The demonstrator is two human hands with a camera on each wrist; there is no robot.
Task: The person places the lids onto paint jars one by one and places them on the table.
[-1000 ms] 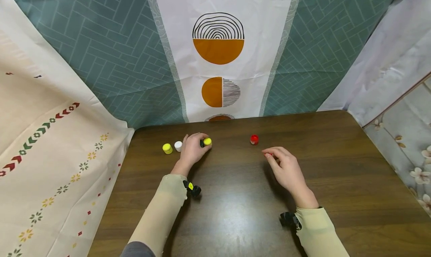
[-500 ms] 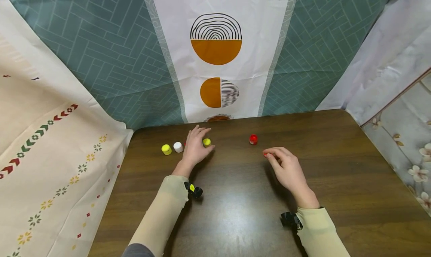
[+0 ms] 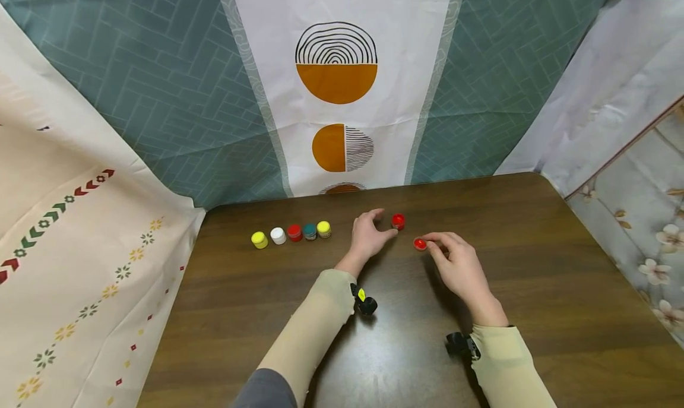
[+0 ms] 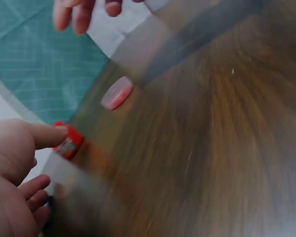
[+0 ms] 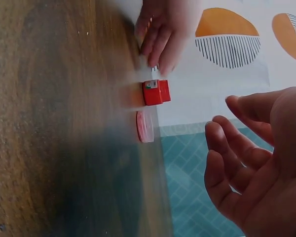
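Observation:
My left hand point(image 3: 369, 236) has its fingers spread just left of an uncapped red paint jar point(image 3: 398, 221) in the head view. Its thumb overlaps the jar's edge in the left wrist view; whether it touches, I cannot tell. A red screw lid point(image 3: 420, 244) lies on the table with its inner side up. Beside it is my right hand point(image 3: 455, 265), fingertips close over the lid's right edge. The right wrist view shows that hand with parted, slightly bent fingers, nothing between them, apart from the lid point(image 5: 145, 127).
A row of capped jars stands at the left: yellow point(image 3: 259, 240), white point(image 3: 278, 236), red point(image 3: 295, 233), teal point(image 3: 310, 231) and another yellow point(image 3: 323, 229). The brown wooden table point(image 3: 224, 325) ends at a hanging patterned cloth point(image 3: 224, 99) at the back.
My left hand has let go of the teal and yellow jars, now in the row, and moved right to the open red jar. My right hand has released the red lid onto the table.

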